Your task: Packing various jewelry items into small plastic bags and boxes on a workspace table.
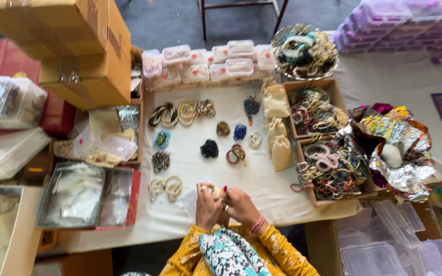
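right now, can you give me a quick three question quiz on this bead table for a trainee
1. True or false: both hands meet over the white cloth, holding a small pale item.
2. What stands between the bracelet rows and the cardboard trays? A) small beige pouches B) glass jars C) scissors
3. Which hand wears a pink band at the wrist?

Key: 1 true. 2 A. 3 the right hand; the left hand shows none.

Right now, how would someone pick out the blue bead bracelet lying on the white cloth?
Start at the white cloth covering the table's middle, then find the loose row of small bead coils halfway up it. The blue bracelet lies between a brown coil and a pale coil; it is the only solid deep-blue one.
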